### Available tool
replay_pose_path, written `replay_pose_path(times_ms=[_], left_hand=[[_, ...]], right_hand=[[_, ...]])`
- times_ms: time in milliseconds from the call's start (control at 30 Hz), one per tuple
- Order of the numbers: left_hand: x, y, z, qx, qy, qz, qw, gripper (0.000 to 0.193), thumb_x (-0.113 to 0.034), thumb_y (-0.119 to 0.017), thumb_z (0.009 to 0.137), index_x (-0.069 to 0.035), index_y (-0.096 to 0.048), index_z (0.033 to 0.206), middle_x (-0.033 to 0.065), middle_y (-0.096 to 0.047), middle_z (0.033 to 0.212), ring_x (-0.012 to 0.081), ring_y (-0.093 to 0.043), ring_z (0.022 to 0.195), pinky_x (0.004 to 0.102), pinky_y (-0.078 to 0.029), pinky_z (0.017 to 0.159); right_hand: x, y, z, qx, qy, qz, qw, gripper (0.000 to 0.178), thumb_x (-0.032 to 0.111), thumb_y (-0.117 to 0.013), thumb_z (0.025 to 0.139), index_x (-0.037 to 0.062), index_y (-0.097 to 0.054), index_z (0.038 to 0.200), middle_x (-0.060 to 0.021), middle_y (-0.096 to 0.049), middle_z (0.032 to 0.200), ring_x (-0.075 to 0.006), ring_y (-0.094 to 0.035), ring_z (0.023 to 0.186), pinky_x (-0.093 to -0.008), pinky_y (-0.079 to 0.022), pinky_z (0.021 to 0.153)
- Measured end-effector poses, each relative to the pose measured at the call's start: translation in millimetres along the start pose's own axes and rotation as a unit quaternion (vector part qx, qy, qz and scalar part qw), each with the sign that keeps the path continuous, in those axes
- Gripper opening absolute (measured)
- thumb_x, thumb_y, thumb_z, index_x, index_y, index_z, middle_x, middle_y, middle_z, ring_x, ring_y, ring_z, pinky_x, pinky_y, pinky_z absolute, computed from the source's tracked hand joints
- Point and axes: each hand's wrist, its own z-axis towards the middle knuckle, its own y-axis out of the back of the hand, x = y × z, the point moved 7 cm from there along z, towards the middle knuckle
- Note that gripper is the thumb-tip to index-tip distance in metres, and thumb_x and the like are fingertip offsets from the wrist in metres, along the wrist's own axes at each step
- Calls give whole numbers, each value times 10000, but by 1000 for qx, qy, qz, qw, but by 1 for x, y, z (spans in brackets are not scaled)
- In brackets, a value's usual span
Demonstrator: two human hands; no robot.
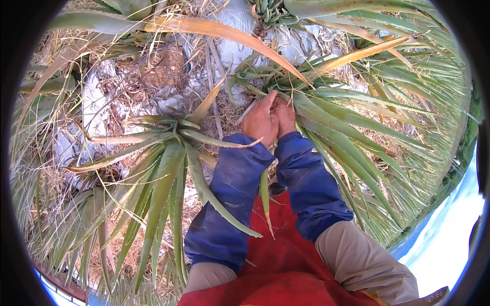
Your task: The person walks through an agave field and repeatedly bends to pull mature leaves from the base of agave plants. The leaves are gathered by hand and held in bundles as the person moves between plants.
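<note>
- Outdoors, in a field of spiky green plants, pale ground covering (94, 104) shows through dry grass; bright sky (444, 242) edges the lower right.
- The person's left hand (260, 117) and right hand (285, 116) meet near upper centre, touching, at the base of a large aloe-like plant (317, 109) fanning rightward.
- Left fingers are curled in; right fingers are mostly hidden. Whether either hand is clamped on something cannot be told.
- Room is tight: toothed leaves spread just beside the right hand, and an orange leaf (240, 38) arches above both.
- A smaller plant (171, 160) stands left; its leaf edges cross in front of the left blue sleeve (229, 186).
- Between that plant and the left hand runs a narrow gap with dry stalks (214, 99).
- Below, a red garment (286, 255) fills the lower centre.
</note>
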Motion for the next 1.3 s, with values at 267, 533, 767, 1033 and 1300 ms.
replay_pose_path(times_ms=[267, 533, 767, 1033, 1300], left_hand=[[51, -38, -30, -17, 58, -111, 992, 498, -154, -468, 958, 39, -394, 1411, 262, -486, 1391, 340, -486, 1299, 374, -378, 1070], [58, -38, -24, 48, 86, -185, 978, 507, -116, -498, 930, 30, -402, 1406, 243, -604, 1265, 318, -602, 1170, 365, -454, 990], [58, -33, -30, 81, 83, -179, 977, 540, -78, -528, 919, 37, -367, 1422, 242, -631, 1223, 328, -642, 1103, 352, -501, 911], [60, -50, -47, 82, 4, -173, 982, 475, -23, -514, 903, 41, -413, 1363, 224, -633, 1220, 279, -640, 1102, 341, -484, 931], [96, -43, -3, -79, 94, -365, 923, 664, -112, -566, 909, 43, -246, 1470, 277, -421, 1420, 286, -476, 1278, 369, -421, 1028]], right_hand=[[-53, -16, 28, -145, 109, 58, 982, 225, 182, -507, 912, 29, -622, 792, -76, -613, 737, -195, -580, 664, -317, -446, 572], [-38, 6, 28, -131, 129, -21, 983, 190, 146, -533, 930, 45, -589, 1080, -67, -610, 933, -202, -569, 837, -333, -455, 736], [-6, -5, 15, -100, -270, 636, 716, 298, 258, -490, 969, 53, -580, 1164, -85, -608, 981, -213, -546, 794, -360, -455, 689], [-15, -8, 47, -55, -339, 492, 800, 534, 516, -375, 992, 165, -511, 1370, -77, -566, 1344, -280, -558, 1106, -464, -419, 883], [-15, -22, 44, 59, -50, 243, 967, 566, 285, -673, 903, -73, -524, 1316, -201, -601, 1287, -257, -567, 1187, -303, -402, 1018]])
